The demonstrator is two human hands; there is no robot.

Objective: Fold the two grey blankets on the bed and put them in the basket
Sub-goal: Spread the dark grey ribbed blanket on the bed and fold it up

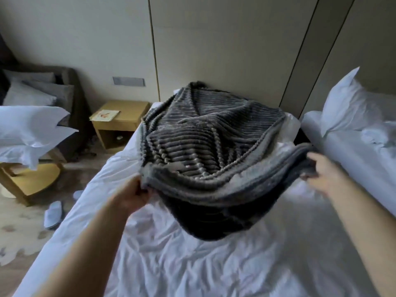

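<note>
Grey ribbed blanket [212, 142] (near edge lifted) stretches between both hands, left hand [134, 195] and right hand [323, 172] gripping it.

Two bare forearms reach in from the bottom edge, with no sleeve, watch, or band showing on either. The left hand [134, 195] and the right hand [323, 172] carry no glove and no ring that can be made out
</note>
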